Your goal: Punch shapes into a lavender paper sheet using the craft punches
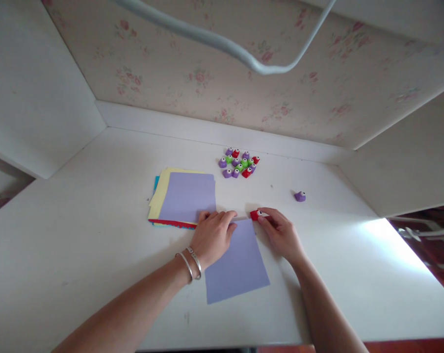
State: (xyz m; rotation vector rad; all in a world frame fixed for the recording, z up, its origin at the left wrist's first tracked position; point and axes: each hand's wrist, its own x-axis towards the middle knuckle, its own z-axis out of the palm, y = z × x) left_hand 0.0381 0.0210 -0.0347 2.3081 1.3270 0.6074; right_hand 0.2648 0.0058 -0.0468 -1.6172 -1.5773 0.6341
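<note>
- White and bare across most of its top, the bench (78,255) sits in an alcove with a floral-papered back wall (214,63) at twelve o'clock and plain white side panels at nine and three.
- Bright light falls on the bench at about four o'clock, near its right edge.
- A pale cable (222,41) loops across the top of the view.
- The lilac paper sheet (240,267) lies flat at the centre, its top edge under both hands.
- The left hand (212,235) rests palm down with fingers spread on the sheet's upper left corner; it grips nothing, and two bangles (192,264) ring the wrist.
- The right hand (280,233) is closed around a small red punch (255,214), pinched at the sheet's top right corner.
- At ten o'clock from the hands, touching the left fingertips, lies a stack of coloured paper (185,196).
- At twelve o'clock sits a cluster of small punches (238,163), purple, green and red.
- A lone purple punch (300,196) lies at two o'clock, well apart.
</note>
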